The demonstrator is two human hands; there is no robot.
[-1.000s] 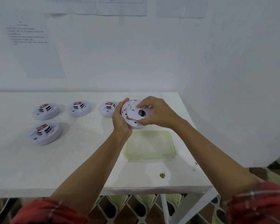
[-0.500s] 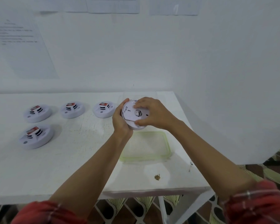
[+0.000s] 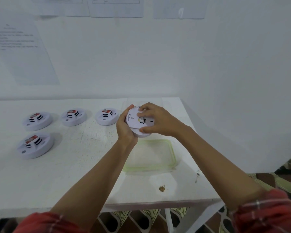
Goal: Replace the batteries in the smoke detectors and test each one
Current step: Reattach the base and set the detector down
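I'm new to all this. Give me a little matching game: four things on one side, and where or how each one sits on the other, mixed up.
Things:
1. held detector
2. clear tray
3. brown speck
4. printed sheets

Places or states:
a. on the wall
b. raised off the table
c. near the front edge
d. green-rimmed, lying flat

Pairs: 1-b, 2-d, 3-c, 4-a.

Four detectors (image 3: 73,117) lie left of container (image 3: 151,155).
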